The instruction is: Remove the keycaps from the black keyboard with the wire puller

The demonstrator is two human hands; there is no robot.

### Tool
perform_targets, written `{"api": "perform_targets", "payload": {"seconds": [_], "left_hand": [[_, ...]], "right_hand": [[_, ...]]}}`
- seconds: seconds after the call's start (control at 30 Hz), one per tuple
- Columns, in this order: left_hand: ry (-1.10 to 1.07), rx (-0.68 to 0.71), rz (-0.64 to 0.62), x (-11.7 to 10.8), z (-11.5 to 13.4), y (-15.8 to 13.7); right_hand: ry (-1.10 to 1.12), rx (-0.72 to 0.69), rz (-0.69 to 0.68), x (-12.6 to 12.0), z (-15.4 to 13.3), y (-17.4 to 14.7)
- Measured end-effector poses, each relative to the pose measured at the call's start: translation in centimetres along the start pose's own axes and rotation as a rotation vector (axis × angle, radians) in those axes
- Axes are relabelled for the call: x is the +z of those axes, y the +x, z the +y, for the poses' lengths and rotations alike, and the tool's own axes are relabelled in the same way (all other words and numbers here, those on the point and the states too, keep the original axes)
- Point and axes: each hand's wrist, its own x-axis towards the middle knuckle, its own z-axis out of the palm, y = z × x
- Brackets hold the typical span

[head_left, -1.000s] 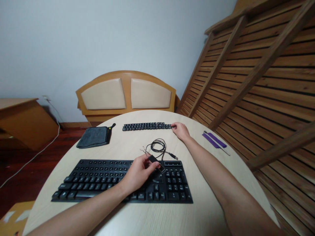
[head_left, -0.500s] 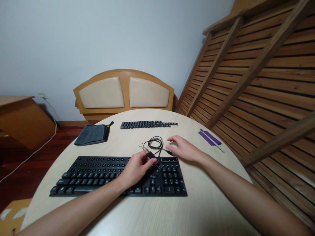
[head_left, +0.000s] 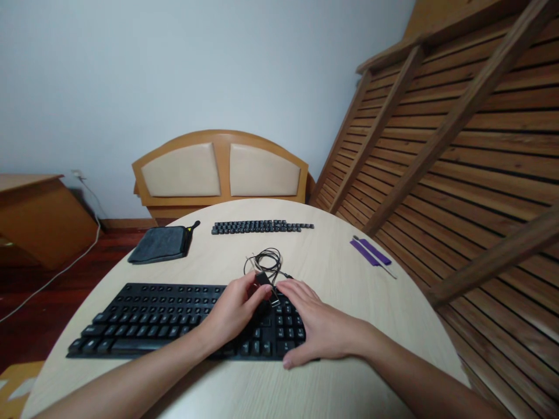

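My left hand [head_left: 238, 308] is closed around a wire keycap puller [head_left: 263, 279], its dark body between thumb and fingers and thin metal ends sticking out on both sides. Beneath lies a black keyboard [head_left: 144, 331]; its upper rows at left and centre show bare switches, while lower rows and the number pad have keycaps. My right hand [head_left: 321, 323] spans the keyboard's right end, thumb at the front edge and fingers toward the back, gripping it. Behind the hands a black cable [head_left: 275, 259] lies coiled.
Loose keycaps [head_left: 248, 227] stand in rows toward the far edge of the round table [head_left: 371, 372]. A dark grey zip pouch [head_left: 159, 243] lies at left. At right are purple strips [head_left: 376, 251] with a thin metal tool [head_left: 379, 262]. A slatted wooden panel [head_left: 458, 174] leans alongside.
My right hand has come down and toward me from beside the cable onto the keyboard's right end. The keyboard has shifted left. My left hand still holds the keycap puller.
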Motion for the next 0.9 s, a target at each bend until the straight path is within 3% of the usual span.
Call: {"api": "perform_targets", "payload": {"seconds": [0.67,0.9], "left_hand": [[0.04,-0.031,-0.096,-0.1,-1.1,0.2],[0.189,0.073,-0.138,0.1,-0.4,-0.4]], "right_hand": [[0.031,0.014,0.078,0.5,-0.9,0.0],[0.02,0.021,0.157,0.6,-1.6,0.2]]}}
